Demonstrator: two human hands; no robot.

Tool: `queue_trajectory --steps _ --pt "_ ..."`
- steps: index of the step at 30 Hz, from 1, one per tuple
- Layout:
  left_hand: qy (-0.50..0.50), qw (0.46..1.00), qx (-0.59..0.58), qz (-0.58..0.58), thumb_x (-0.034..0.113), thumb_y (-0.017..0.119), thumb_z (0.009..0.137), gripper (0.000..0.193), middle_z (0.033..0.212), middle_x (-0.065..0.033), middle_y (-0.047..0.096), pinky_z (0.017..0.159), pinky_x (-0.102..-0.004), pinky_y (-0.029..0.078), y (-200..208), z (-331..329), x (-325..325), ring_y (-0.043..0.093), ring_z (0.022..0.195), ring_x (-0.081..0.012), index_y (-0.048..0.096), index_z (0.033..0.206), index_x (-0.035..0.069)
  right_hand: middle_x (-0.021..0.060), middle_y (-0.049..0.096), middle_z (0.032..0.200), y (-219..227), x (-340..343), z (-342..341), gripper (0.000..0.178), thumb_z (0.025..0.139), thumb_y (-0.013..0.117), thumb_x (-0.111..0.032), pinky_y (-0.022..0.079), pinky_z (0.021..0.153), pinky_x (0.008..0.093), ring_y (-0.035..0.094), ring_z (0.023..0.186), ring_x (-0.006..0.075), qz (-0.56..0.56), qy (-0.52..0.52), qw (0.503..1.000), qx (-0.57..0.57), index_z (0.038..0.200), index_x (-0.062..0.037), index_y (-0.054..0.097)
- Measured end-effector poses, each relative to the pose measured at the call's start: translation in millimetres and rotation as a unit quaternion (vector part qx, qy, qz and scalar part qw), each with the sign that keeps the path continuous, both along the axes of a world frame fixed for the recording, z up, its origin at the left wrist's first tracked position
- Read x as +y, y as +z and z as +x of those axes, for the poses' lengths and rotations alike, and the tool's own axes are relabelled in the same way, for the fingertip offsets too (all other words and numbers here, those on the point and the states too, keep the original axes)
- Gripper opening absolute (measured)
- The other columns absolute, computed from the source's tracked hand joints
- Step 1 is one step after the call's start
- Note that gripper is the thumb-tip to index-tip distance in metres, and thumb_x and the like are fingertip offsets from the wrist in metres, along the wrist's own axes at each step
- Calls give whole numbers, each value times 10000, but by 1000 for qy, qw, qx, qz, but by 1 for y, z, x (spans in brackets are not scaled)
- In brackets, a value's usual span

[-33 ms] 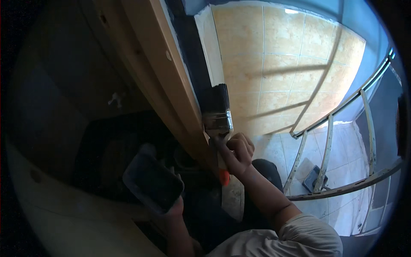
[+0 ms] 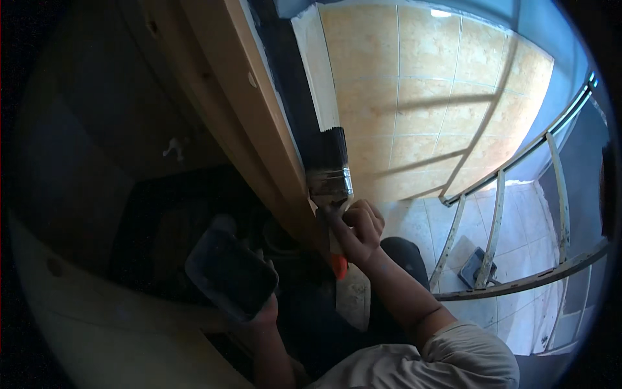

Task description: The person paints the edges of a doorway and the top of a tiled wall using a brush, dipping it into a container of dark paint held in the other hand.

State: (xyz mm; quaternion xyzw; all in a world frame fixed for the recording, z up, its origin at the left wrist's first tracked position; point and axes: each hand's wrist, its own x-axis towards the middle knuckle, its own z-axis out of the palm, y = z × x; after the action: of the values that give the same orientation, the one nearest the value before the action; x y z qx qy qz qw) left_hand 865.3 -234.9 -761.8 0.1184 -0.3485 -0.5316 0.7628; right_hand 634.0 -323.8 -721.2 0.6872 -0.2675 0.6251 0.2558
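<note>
My right hand (image 2: pixel 357 228) is closed round the handle of a wide paintbrush (image 2: pixel 329 175). Its bristles are dark and point up and away from me, its metal band is smeared, and the handle's end is orange-red. The bristles lie against a dark painted strip (image 2: pixel 298 97) that runs between the wooden door frame (image 2: pixel 243 104) and the tiled wall (image 2: pixel 421 78). Low on the left, in shadow, my left hand (image 2: pixel 267 311) grips a rectangular plastic tub (image 2: pixel 230 275) by its side. The tub's inside looks dark; its contents are hard to make out.
A metal railing (image 2: pixel 497 223) with pale bars curves along the right side. Beyond the bars, a dark rectangular object (image 2: pixel 474 267) lies on the light tiled floor (image 2: pixel 518 249). A pale tap-like fitting (image 2: pixel 175 150) shows in the dark room on the left.
Almost nothing differs; the view has shifted very slightly, while both hands keep their holds and the brush stays at the dark strip.
</note>
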Motion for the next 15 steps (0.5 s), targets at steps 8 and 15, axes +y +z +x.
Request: queue_trajectory --steps 8,15 --pt "1 999 34 32 569 513 1019 793 1664 -159 297 1232 -555 280 -7 -10 -6 349 1490 -391 234 1636 155 12 421 718 -51 13 5 467 635 768 22 367 482 311 489 581 153 44 0 999 -18 1099 -15 742" --pt "-106 990 93 24 592 522 1011 821 1690 -179 215 1263 -582 199 -21 -11 -16 215 1549 -410 223 1641 160 12 435 714 -92 30 4 352 667 805 -46 347 478 303 494 582 161 105 1 994 -28 1008 -22 719"
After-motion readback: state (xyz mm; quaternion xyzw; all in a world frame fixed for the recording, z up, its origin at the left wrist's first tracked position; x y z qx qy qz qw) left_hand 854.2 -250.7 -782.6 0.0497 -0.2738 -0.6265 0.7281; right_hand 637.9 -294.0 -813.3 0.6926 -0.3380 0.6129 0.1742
